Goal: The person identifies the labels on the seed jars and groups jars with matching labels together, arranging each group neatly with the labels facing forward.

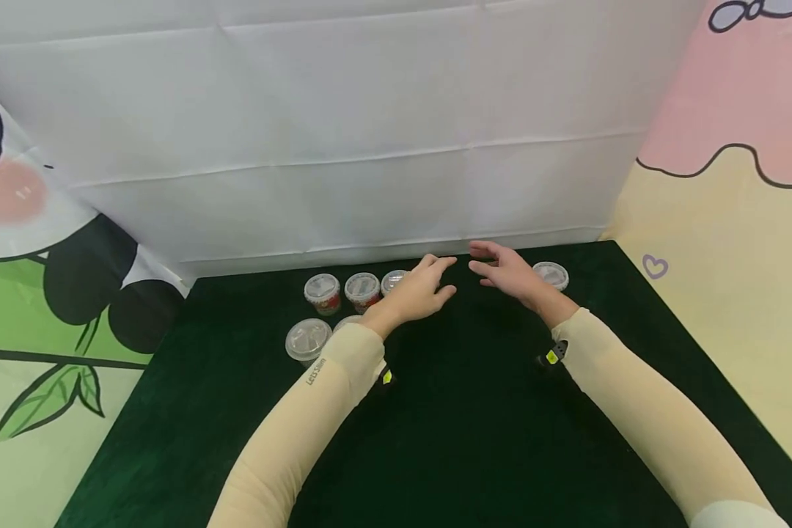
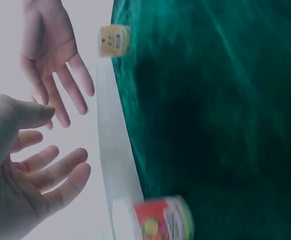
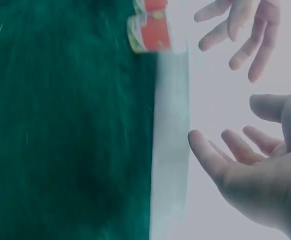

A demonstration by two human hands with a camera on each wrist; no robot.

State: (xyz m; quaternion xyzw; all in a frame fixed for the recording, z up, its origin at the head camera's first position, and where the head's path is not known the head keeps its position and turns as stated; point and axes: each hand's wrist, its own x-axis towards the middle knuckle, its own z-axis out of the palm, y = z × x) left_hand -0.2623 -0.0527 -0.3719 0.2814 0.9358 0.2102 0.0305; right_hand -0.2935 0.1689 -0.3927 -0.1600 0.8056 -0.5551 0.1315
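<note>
My left hand [image 1: 417, 290] hovers over the dark green cloth with fingers spread and nothing in them. Facing it, my right hand [image 1: 504, 273] is also empty, its fingers loosely bent. A gap parts the two hands. Just beyond the left hand stands a lidded tub [image 1: 393, 280], partly hidden by it. Two more clear-lidded tubs with red labels, one [image 1: 363, 288] and another [image 1: 322, 290], stand left of that. Behind the right wrist is a single tub [image 1: 551, 275], whose label looks yellow in the left wrist view. A red-labelled tub [image 2: 163, 220] shows below the left hand there.
Nearer the front left, a wider lidded tub [image 1: 308, 340] stands beside another lid [image 1: 347, 321] half covered by the left forearm. A white cloth wall [image 1: 369, 213] rises at the table's back edge. Printed panels [image 1: 719, 242] flank the green tabletop [image 1: 475, 440].
</note>
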